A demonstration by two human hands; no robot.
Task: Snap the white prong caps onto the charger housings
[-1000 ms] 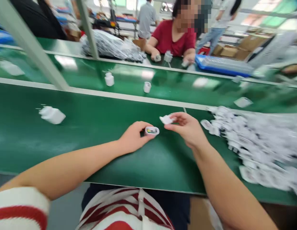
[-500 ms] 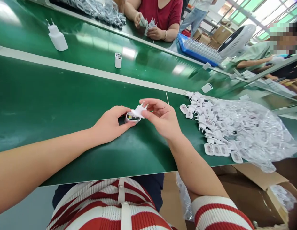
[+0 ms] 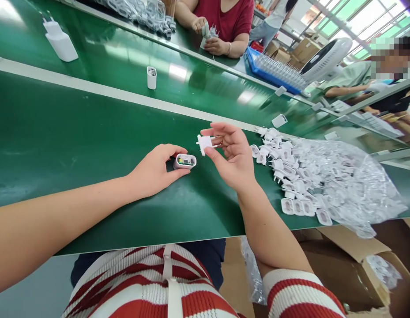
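My left hand (image 3: 154, 170) grips a white charger housing (image 3: 185, 161) between thumb and fingers. Its open end faces me and shows a circuit board inside. To the right, my right hand (image 3: 234, 154) pinches a white two-pin plug cap (image 3: 205, 143) between thumb and fingers, its pins pointing right toward the palm. Cap and housing are apart. Right of that hand lies a heap of plug caps (image 3: 284, 154), partly spilling from a clear plastic bag (image 3: 360, 185).
On the belt beyond the pale strip (image 3: 102, 92) stand a closed charger (image 3: 61, 42), an open housing (image 3: 152, 78) and another housing (image 3: 279, 121). Across it, a person in a red shirt (image 3: 221, 17) holds plugs near a blue tray (image 3: 274, 73). A cardboard box (image 3: 340, 265) sits below right.
My right hand has moved the plug cap up and right, away from the housing, and turned it. The chargers on the far belt have shifted left.
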